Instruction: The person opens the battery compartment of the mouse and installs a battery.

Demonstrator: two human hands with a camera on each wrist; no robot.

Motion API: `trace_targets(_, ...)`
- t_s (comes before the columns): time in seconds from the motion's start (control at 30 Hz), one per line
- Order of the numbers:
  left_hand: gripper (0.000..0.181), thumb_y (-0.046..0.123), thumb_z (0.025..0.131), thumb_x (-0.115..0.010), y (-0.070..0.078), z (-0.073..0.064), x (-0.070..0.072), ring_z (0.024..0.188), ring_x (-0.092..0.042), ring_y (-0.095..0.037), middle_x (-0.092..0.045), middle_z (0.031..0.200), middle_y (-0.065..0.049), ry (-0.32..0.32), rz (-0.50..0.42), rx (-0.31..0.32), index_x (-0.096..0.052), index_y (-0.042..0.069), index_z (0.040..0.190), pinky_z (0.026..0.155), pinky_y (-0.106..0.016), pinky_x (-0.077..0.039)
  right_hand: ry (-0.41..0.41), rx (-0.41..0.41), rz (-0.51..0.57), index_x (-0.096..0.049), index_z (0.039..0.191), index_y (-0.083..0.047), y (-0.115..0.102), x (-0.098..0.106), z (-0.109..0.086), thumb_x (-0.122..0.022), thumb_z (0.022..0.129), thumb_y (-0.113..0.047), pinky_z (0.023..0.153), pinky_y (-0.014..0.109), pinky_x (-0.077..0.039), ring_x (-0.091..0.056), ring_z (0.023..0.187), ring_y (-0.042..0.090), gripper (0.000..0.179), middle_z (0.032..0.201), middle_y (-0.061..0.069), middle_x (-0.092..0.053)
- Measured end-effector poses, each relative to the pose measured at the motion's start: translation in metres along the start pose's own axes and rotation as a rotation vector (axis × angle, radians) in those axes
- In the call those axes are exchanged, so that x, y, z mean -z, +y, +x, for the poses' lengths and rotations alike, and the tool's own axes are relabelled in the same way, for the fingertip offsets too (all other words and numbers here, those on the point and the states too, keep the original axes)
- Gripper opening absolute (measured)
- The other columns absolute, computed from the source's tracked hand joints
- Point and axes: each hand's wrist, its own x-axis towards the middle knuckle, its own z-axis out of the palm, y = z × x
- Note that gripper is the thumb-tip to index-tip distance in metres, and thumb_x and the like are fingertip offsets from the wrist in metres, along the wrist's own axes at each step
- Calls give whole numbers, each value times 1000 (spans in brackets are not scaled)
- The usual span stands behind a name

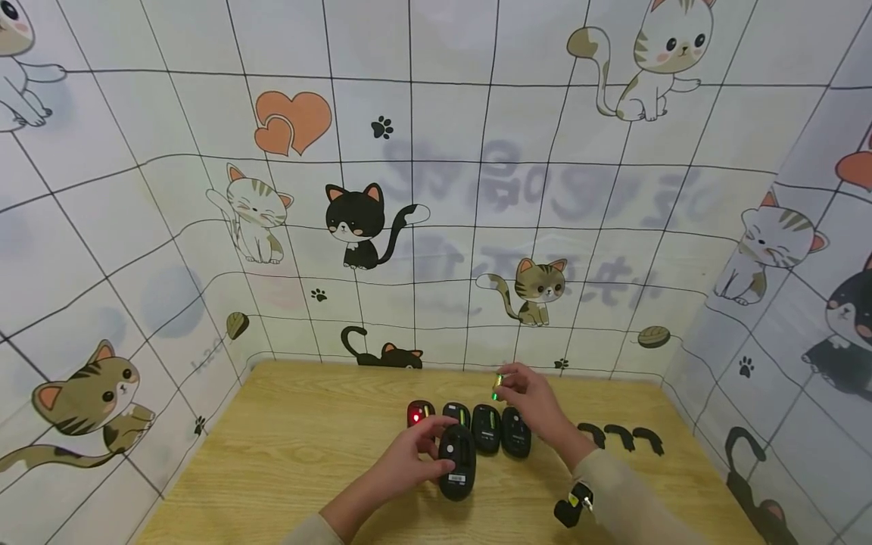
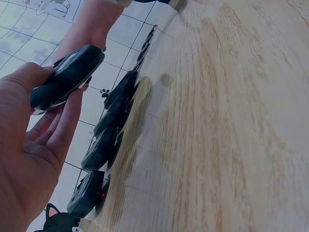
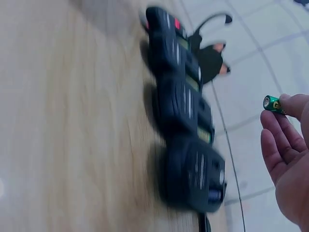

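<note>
In the head view my left hand (image 1: 407, 460) grips a black computer mouse (image 1: 459, 486) by its sides, the underside with its white label turned up. The left wrist view shows the same mouse (image 2: 67, 79) between thumb and fingers, raised above the table. My right hand (image 1: 537, 400) pinches a small green battery (image 1: 497, 387) between thumb and fingertips, higher and farther back. Its bare metal end faces the right wrist camera, where the battery (image 3: 273, 104) shows green and gold. Below the right hand lies another upturned mouse (image 1: 516, 433).
Several upturned mice stand in a row on the wooden table (image 1: 306, 431); the leftmost mouse (image 1: 420, 412) glows red, and green batteries show inside some. Three curved black covers (image 1: 618, 437) lie to the right. A cat-patterned sheet (image 1: 450, 303) hangs behind and along both sides.
</note>
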Motion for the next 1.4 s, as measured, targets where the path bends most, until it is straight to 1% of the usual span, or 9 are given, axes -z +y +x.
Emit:
trace_targets(0.23, 61, 2, 95, -86, 0, 1, 0, 91, -68, -21, -69, 124, -7, 0, -1, 6, -64, 20, 149, 68, -32, -66, -16, -34, 114, -70, 131, -9, -27, -10, -23, -79, 104, -9, 88, 50, -65, -76, 102, 39, 29, 108, 12, -77)
trace_targets(0.4, 61, 2, 95, -86, -2, 1, 0, 90, -69, -19, -68, 123, -7, -6, -4, -2, -64, 19, 149, 67, -32, -66, -45, -36, 143, -71, 130, -7, -42, -15, -39, -79, 104, -11, 87, 42, -65, -76, 100, 32, 27, 110, 14, -76)
trace_targets(0.53, 61, 2, 95, -86, -2, 0, -1, 88, -69, -19, -68, 122, -8, -11, -12, -12, -64, 20, 149, 67, -33, -67, -90, -30, 151, -72, 127, -3, -51, -21, -51, -80, 104, -13, 83, 35, -64, -77, 98, 29, 26, 110, 16, -75)
trace_targets(0.63, 61, 2, 95, -86, -2, 0, -1, 88, -69, -18, -67, 122, -7, -10, -9, -15, -65, 21, 148, 67, -33, -67, -134, -10, 161, -73, 125, -1, -57, -24, -57, -80, 104, -13, 84, 37, -65, -76, 97, 27, 25, 111, 16, -75)
trace_targets(0.8, 61, 4, 94, -87, -3, 0, 0, 88, -69, -17, -68, 121, -6, -3, 6, -13, -65, 24, 147, 66, -30, -65, -186, 4, 149, -75, 122, 1, -61, -29, -61, -80, 103, -13, 85, 43, -66, -76, 96, 22, 24, 110, 13, -77)
trace_targets(0.93, 61, 4, 94, -86, -2, -1, 0, 89, -69, -18, -68, 121, -7, -7, -5, -12, -65, 24, 147, 67, -31, -66, -203, -3, 137, -75, 122, 0, -62, -31, -62, -80, 104, -13, 83, 38, -65, -76, 96, 21, 23, 110, 11, -77)
trace_targets(1.1, 60, 4, 95, -86, 0, -1, -1, 90, -69, -20, -67, 122, -7, -6, -9, -4, -65, 24, 147, 68, -32, -66, -228, 28, 120, -75, 121, -3, -65, -34, -65, -79, 104, -12, 83, 34, -64, -76, 99, 22, 20, 112, 12, -77)
trace_targets(1.3, 59, 4, 95, -85, 2, -1, -2, 92, -69, -22, -67, 123, -7, -4, -13, 1, -65, 26, 147, 69, -34, -67, -220, 47, 67, -77, 119, -6, -67, -39, -68, -80, 104, -13, 80, 31, -63, -75, 98, 20, 17, 112, 9, -77)
trace_targets(1.4, 59, 4, 96, -85, 2, -2, -2, 92, -68, -22, -67, 123, -8, -5, -26, -1, -65, 26, 146, 69, -36, -68, -216, 55, 38, -78, 117, -11, -66, -40, -69, -81, 103, -14, 78, 28, -60, -74, 95, 18, 14, 109, 5, -77)
